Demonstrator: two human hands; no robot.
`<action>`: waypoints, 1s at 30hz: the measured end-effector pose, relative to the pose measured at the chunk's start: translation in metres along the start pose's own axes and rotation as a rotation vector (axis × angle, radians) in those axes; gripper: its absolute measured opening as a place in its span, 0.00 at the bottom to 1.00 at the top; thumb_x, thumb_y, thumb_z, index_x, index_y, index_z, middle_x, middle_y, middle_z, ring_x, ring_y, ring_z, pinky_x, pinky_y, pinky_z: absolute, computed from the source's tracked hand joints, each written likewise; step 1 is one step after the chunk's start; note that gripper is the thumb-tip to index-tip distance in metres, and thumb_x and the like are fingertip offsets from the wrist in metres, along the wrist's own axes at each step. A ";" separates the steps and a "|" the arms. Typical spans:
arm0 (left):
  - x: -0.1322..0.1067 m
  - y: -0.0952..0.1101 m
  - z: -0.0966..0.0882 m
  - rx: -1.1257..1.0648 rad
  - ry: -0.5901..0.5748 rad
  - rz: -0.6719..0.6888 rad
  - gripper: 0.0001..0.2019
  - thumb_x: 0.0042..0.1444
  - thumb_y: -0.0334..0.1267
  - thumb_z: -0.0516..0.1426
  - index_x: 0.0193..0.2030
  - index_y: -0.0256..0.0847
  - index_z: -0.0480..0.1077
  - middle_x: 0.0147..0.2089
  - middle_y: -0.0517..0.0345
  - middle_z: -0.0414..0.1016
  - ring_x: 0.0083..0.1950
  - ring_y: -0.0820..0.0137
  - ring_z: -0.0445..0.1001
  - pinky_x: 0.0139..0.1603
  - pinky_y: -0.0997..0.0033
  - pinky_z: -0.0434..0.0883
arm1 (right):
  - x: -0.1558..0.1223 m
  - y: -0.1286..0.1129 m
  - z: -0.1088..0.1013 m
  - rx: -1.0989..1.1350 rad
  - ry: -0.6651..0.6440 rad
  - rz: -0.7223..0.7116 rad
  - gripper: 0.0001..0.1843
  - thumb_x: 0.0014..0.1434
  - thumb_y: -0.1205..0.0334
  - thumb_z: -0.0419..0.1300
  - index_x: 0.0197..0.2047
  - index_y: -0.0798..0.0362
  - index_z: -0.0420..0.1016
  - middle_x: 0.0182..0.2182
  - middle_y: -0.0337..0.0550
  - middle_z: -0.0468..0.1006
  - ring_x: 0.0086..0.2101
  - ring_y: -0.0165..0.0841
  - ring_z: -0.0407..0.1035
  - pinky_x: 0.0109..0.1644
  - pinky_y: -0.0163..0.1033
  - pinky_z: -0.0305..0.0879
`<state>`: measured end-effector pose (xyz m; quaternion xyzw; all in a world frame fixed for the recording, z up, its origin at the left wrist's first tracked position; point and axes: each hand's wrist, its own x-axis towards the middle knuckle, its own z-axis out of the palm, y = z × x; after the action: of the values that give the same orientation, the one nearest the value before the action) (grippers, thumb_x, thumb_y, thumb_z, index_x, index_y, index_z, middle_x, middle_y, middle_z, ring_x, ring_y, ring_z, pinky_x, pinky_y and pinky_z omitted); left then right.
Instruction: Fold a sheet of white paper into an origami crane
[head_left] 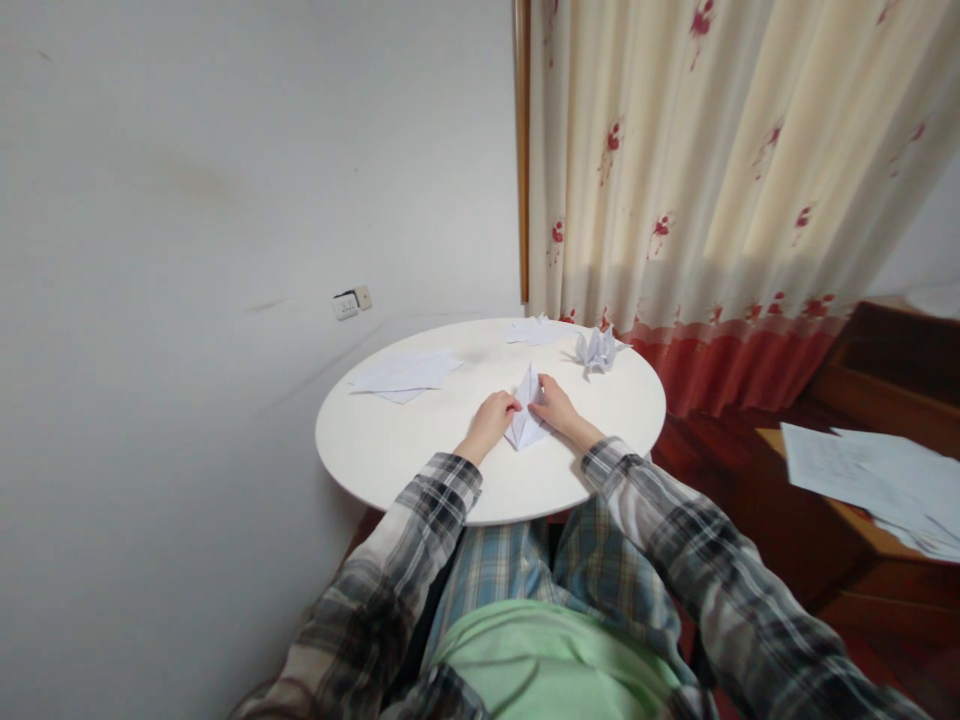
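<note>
A folded white sheet of paper (527, 430), pointed at its far end, stands between my hands over the round white table (390, 440). My left hand (491, 420) pinches its left edge between thumb and fingers. On the other side, my right hand (556, 405) grips the right edge, fingers behind and thumb in front. Creases run down the paper toward its wider near end. Parts of both side edges are hidden by my fingers.
Flat white sheets (409, 372) lie at the table's left. Folded paper pieces (598, 352) are heaped at the back right, near more paper (532, 330). A wall with a socket (345, 305) is at left, a curtain (675, 180) behind. Papers (870, 470) cover a wooden surface at right.
</note>
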<state>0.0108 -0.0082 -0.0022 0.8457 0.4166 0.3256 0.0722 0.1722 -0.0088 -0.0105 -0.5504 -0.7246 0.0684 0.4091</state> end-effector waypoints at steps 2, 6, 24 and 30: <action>0.000 0.000 0.001 -0.012 -0.008 0.025 0.14 0.48 0.23 0.50 0.34 0.39 0.73 0.37 0.53 0.73 0.43 0.67 0.69 0.49 0.67 0.64 | -0.001 0.000 -0.001 -0.003 0.003 0.015 0.30 0.45 0.68 0.58 0.52 0.59 0.56 0.48 0.53 0.64 0.48 0.37 0.61 0.52 0.41 0.57; 0.000 0.002 0.000 -0.033 -0.048 0.036 0.15 0.47 0.22 0.51 0.37 0.39 0.74 0.40 0.53 0.75 0.44 0.66 0.70 0.52 0.66 0.63 | -0.002 0.000 -0.002 -0.012 0.014 0.041 0.31 0.45 0.68 0.58 0.53 0.58 0.56 0.47 0.52 0.64 0.45 0.35 0.63 0.49 0.40 0.60; 0.000 0.005 0.000 -0.097 -0.112 -0.031 0.17 0.48 0.25 0.50 0.40 0.44 0.75 0.44 0.55 0.76 0.47 0.64 0.71 0.51 0.68 0.62 | -0.001 -0.003 -0.007 -0.085 -0.059 -0.189 0.19 0.48 0.76 0.53 0.42 0.53 0.73 0.44 0.43 0.74 0.46 0.33 0.66 0.53 0.39 0.58; 0.001 0.003 0.004 -0.064 -0.113 -0.001 0.18 0.50 0.25 0.48 0.44 0.42 0.73 0.47 0.54 0.74 0.49 0.65 0.70 0.52 0.70 0.62 | 0.000 -0.005 -0.002 -0.114 -0.154 -0.155 0.17 0.52 0.75 0.50 0.43 0.54 0.73 0.42 0.46 0.76 0.43 0.35 0.69 0.49 0.38 0.60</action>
<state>0.0156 -0.0085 -0.0042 0.8599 0.4015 0.2903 0.1229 0.1697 -0.0113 -0.0065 -0.5084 -0.7970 0.0373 0.3241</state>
